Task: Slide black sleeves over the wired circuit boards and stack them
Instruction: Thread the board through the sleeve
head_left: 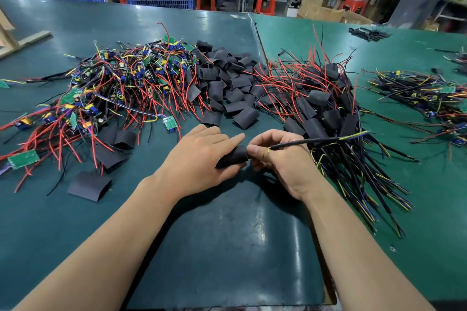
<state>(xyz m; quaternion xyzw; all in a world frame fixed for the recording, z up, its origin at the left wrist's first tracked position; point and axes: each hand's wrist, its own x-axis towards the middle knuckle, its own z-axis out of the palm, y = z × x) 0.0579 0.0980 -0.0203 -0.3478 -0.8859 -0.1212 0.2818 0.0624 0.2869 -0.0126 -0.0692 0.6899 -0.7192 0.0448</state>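
Green matted desk (227, 235): at centre, my left hand (199, 159) grips the flat black rubber sleeve (233, 156); right hand (275, 159) fingers pinch its black cable (303, 141). I would pull steadily toward 3 o'clock.

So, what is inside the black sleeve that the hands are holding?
The sleeve hides its contents. Only a black cable with yellow wire comes out of its right end, pinched by the right hand. The left hand grips the sleeve. No board is visible.
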